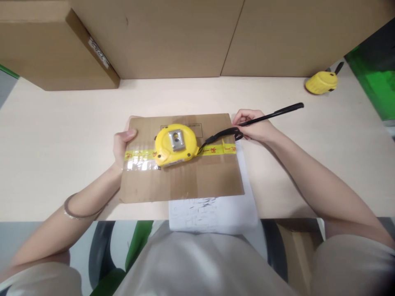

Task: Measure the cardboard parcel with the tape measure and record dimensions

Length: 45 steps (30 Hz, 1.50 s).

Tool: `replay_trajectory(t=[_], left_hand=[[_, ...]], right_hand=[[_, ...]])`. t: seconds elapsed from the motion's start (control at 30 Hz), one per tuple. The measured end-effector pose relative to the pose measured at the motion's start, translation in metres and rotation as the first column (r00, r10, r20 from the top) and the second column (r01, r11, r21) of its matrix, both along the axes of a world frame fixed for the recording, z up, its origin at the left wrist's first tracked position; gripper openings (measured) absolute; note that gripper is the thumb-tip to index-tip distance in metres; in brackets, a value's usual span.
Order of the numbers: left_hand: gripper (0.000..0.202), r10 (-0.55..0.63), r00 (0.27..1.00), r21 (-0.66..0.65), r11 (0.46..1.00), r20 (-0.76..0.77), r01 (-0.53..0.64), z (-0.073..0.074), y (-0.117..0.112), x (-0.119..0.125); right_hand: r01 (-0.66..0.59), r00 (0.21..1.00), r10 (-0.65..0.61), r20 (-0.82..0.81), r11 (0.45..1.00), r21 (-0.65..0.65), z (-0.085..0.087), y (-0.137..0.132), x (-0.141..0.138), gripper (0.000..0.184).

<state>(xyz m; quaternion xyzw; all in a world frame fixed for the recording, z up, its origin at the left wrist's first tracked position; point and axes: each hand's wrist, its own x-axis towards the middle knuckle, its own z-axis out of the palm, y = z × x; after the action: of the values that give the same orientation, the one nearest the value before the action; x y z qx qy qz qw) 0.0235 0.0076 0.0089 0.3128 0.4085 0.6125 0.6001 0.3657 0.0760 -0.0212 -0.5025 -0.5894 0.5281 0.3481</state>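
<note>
A flat brown cardboard box (pixel 191 176) lies on the pale table, sealed with clear tape and a yellow strip of tape printed in red. A yellow tape measure (pixel 175 144) rests on top of it, its black wrist strap (pixel 222 133) trailing to the right. My left hand (pixel 121 142) grips the box's left edge, thumb on top. At the box's upper right corner my right hand (pixel 254 127) is closed on a black pen (pixel 274 114), which points up and to the right.
A sheet of white paper with writing (pixel 212 213) sticks out from under the box at the table's front edge. Large cardboard boxes (pixel 173 37) line the back. A second yellow tape measure (pixel 321 82) sits far right, near a green surface (pixel 376 86).
</note>
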Motion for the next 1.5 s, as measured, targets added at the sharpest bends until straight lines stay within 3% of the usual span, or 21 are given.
replay_trajectory(t=[1.0,1.5], left_hand=[[0.026,-0.025,0.999,0.015,1.000,0.025,0.024,-0.001,0.002,0.001],[0.024,-0.059,0.998,0.077,0.995,0.034,0.057,-0.011,0.006,-0.003]], right_hand=[[0.061,0.995,-0.065,0.073,0.997,0.052,-0.004,-0.004,0.000,0.025],[0.076,0.989,-0.082,0.125,0.996,0.056,-0.007,-0.003,0.004,0.031]])
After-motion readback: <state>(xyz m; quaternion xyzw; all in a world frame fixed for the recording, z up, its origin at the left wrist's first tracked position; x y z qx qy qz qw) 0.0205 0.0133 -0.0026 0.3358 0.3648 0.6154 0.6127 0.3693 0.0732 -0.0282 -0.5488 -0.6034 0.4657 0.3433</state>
